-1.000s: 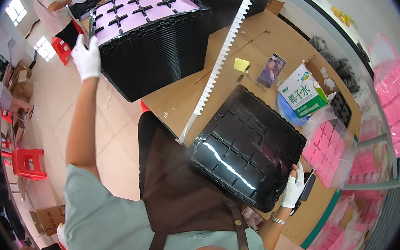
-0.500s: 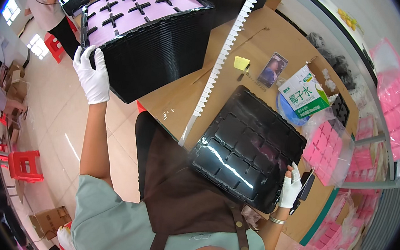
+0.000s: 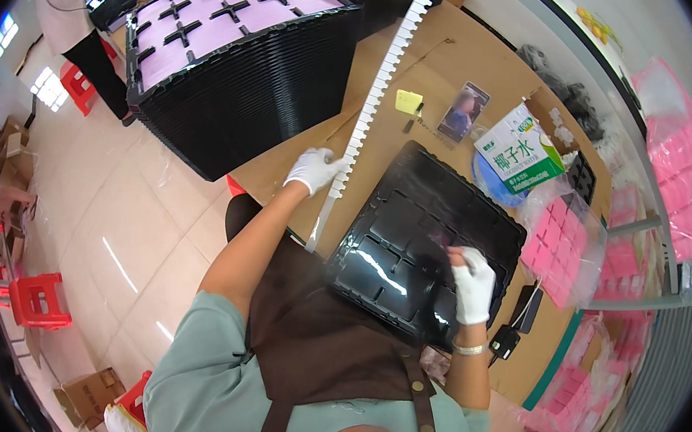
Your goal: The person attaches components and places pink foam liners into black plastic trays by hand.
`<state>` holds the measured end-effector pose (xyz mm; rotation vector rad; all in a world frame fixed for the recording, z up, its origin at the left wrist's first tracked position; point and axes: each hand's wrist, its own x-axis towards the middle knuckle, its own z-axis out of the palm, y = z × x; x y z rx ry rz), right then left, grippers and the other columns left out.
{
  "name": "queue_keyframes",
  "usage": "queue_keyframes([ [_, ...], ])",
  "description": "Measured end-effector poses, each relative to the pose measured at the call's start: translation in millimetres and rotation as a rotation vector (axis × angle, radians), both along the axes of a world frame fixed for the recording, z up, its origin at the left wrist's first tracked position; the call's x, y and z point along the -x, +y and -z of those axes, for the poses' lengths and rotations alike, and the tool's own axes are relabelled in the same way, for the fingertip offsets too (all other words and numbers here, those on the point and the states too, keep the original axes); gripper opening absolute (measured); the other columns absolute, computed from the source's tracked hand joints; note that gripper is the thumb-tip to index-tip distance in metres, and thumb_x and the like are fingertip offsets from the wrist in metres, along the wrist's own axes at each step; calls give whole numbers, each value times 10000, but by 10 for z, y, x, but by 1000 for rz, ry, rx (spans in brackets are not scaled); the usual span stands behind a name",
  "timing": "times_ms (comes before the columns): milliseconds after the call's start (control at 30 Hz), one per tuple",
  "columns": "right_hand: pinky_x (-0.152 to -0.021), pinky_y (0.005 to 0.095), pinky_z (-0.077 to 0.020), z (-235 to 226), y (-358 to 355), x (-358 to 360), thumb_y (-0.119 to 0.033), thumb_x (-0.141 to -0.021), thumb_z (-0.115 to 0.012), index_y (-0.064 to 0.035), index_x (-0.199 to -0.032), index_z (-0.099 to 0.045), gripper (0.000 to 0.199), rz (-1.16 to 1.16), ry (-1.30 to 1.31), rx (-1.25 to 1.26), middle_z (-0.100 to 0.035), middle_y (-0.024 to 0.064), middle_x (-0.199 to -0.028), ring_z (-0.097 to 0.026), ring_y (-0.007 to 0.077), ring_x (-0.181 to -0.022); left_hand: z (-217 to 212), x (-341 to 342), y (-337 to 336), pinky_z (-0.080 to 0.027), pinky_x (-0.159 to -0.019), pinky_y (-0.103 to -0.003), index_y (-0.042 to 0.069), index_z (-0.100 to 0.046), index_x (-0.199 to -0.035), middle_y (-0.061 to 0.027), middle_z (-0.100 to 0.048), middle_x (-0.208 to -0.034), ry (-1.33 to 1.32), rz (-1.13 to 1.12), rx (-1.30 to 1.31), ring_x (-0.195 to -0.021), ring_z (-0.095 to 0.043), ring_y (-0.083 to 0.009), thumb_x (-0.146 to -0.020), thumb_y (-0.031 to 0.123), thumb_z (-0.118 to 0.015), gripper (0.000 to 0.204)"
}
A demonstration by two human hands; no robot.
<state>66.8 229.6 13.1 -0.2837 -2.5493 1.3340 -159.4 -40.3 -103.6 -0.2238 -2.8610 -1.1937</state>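
- Because the tray [image 3: 400, 221] spreads below the right grip [image 3: 474, 288], extending from it to the left and far, the right grip is the nearer one.
- Tray position: on the counter [image 3: 436, 62], near side, its near edge reaching the apron [image 3: 308, 346]. It is set askew; its sides look almost equal, so the long axis cannot be told.
- Right grip: fingers curled, some fingertips bare of the white glove. Contact with the tray, or anything held, cannot be told.
- Left grip: the gloved left grip [image 3: 314, 170] is left of the tray, fingertips at the strip [image 3: 377, 107]; whether they grasp it cannot be told.
- Tray material: glossy black plastic, moulded with cross-shaped ridges.
- Strip: white, flat, notched along one edge.
- Stack [image 3: 266, 96]: far left, black and finely ribbed, with smooth lilac sheets [image 3: 202, 27] between its crosses.
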Motion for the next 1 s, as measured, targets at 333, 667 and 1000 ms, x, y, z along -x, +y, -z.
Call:
queue_keyframes([
  [333, -731, 215, -459, 273, -923, 940, -52, -789, -645, 7, -940, -650, 162, -137, -141, 682, -645, 32, -855, -591, 85, -809, -878, -548, 86, -345, -447, -197, 26, -624, -790, -6, -582, -649, -503, 51, -809, -495, -468, -42, -821, 181, -671, 165],
  [667, -617, 200, -400, 413, -1263, 964, -79, -812, -653, -16, -881, -639, 94, -136, -221, 798, -600, -22, -767, -506, 47, -693, -989, -819, 102, -315, -424, -173, 19, -644, -876, 2, -558, -626, -401, -135, -919, -482, -461, -35, -865, 173, -626, 155],
  [1000, -712, 343, -477, 519, -343, 1450, -115, -753, -666, -25, -816, -599, 129, -141, 175, 107, -598, 135, -858, -597, 262, -795, -877, -716, -1, -430, -505, -166, 3, -604, -962, -62, -616, -748, -418, -306, -1321, -518, -490, -57, -892, 159, -593, 171],
])
